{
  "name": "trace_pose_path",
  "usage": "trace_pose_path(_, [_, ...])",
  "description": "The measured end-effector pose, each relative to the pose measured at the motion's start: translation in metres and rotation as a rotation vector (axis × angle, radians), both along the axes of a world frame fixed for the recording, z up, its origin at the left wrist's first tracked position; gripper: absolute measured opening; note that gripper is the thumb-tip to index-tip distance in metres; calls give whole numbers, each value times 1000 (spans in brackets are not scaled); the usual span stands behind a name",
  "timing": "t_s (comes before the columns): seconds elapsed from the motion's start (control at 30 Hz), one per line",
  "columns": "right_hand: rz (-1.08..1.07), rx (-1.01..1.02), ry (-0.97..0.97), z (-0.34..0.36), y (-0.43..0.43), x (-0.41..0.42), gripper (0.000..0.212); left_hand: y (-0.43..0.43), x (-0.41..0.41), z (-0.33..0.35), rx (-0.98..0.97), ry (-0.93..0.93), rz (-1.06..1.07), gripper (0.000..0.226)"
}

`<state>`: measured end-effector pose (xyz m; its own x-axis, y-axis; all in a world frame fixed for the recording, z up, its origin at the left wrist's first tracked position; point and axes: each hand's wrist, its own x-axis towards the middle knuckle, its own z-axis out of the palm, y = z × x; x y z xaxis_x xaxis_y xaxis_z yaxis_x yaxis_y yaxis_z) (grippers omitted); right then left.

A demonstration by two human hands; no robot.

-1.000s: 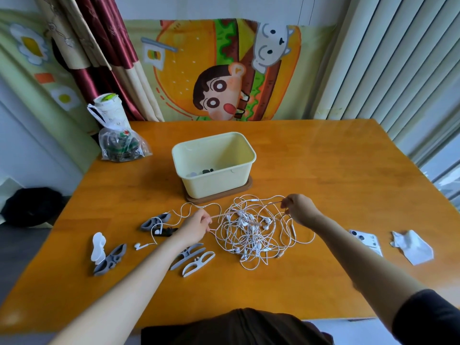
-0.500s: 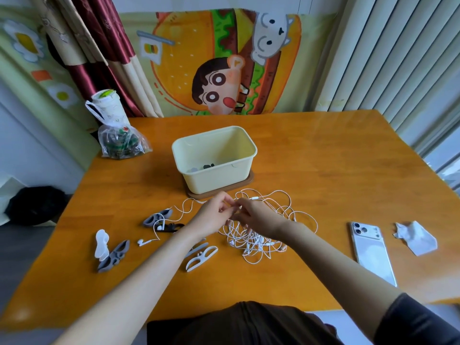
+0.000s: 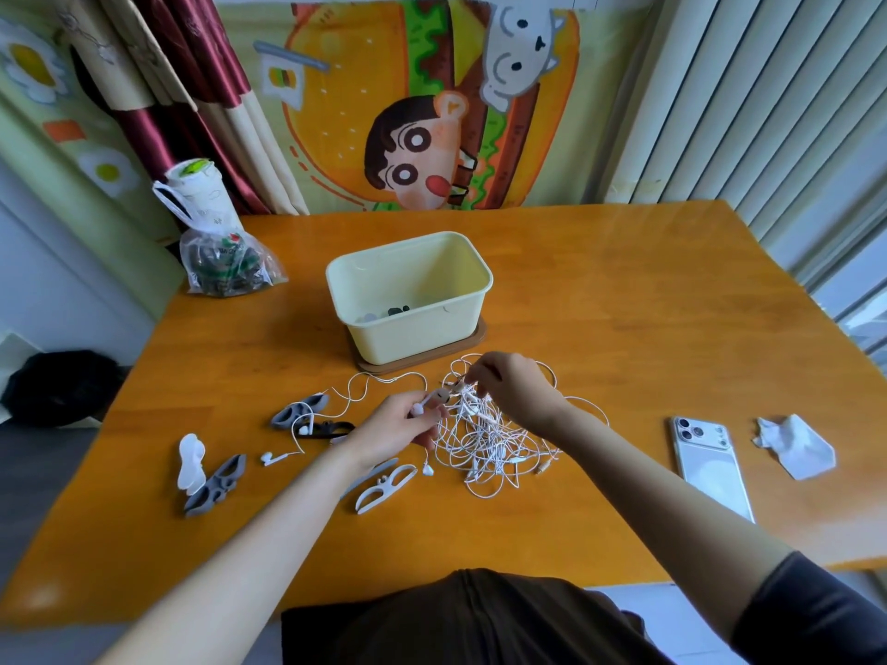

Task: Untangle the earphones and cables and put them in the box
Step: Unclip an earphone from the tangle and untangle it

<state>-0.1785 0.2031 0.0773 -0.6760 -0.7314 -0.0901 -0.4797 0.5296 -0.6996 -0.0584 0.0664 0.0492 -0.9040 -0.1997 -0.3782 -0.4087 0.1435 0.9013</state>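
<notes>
White phone [image 3: 710, 465], crumpled tissue [image 3: 794, 446] right of cable tangle [image 3: 485, 443].

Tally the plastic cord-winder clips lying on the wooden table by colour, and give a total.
Grey plastic cord-winder clips: 3 (one partly hidden)
White plastic cord-winder clips: 2
Black plastic cord-winder clip: 1
Total: 6

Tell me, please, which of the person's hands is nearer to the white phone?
Right. The right hand is over the earphone tangle, left of the phone; the left hand is farther left, at the tangle's other side.
</notes>
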Motion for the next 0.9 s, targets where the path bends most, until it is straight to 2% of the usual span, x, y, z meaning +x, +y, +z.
trace_pose_path(0.07, [-21, -29, -7, -2, -3, 2, 26, 0, -1, -4, 23, 12, 99, 14])
trace_pose_path(0.17, [-1, -10, -24, -3, -5, 2, 25, -1, -2, -8, 79, -23, 330, 31])
trace_pose_path(0.23, [44, 28, -33, -3, -4, 3, 27, -4, -2, -7, 23, -41, 409, 35])
trace_pose_path(0.3, [54, 46, -23, -4, -5, 4, 27, -5, -1, -7, -63, -25, 378, 31])
trace_pose_path(0.4, [-18, 26, -5, -7, -7, 5, 27, 1, -2, -3, -147, 15, 222, 13])
trace_pose_path(0.5, [-66, 25, 5, -9, -6, 6, 27, 9, -6, 2, -173, 52, 133, 11])
trace_pose_path(0.7, [-13, 107, 17, -14, 3, 6, 21, 5, -14, 3, -157, 118, 252, 8])
trace_pose_path(0.9, [-82, 125, -7, -16, 9, 1, 24, -12, -2, -21, -301, -8, 280, 9])
